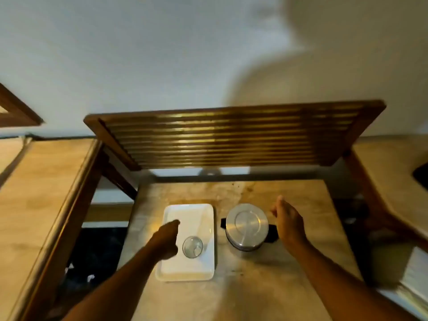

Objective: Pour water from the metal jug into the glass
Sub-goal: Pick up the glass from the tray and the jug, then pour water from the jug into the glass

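A metal jug [246, 227] with a closed lid and black handle stands on the beige table, seen from above. To its left, a clear glass [192, 247] stands upright on a white rectangular tray [185, 272]. My left hand [167, 238] hovers just left of the glass over the tray, fingers loosely extended, holding nothing. My right hand [288, 222] is open just right of the jug, beside its handle, not touching it. The view is blurred.
The small beige table [243, 295] sits under a slatted wooden shelf [231, 135] against a pale wall. A wooden-edged counter [41, 193] runs along the left; another counter [393, 177] lies on the right.
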Demonstrator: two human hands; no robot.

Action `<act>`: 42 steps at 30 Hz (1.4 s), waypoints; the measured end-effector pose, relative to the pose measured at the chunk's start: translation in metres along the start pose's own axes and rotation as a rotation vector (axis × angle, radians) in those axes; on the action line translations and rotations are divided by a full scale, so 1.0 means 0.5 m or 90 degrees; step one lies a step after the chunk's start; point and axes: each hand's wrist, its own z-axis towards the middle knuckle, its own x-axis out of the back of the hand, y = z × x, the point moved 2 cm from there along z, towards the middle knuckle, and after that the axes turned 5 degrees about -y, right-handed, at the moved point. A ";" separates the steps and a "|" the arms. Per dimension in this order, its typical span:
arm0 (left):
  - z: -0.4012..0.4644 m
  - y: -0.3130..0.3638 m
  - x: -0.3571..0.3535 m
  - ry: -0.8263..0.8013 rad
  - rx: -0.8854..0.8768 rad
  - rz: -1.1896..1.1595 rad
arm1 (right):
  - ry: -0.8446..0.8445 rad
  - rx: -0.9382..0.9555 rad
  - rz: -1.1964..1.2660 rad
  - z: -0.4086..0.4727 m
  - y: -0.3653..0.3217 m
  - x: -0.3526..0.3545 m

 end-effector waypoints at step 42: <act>-0.514 0.397 0.770 0.344 -0.512 -0.621 | 0.060 0.525 -0.373 -0.228 -1.205 0.215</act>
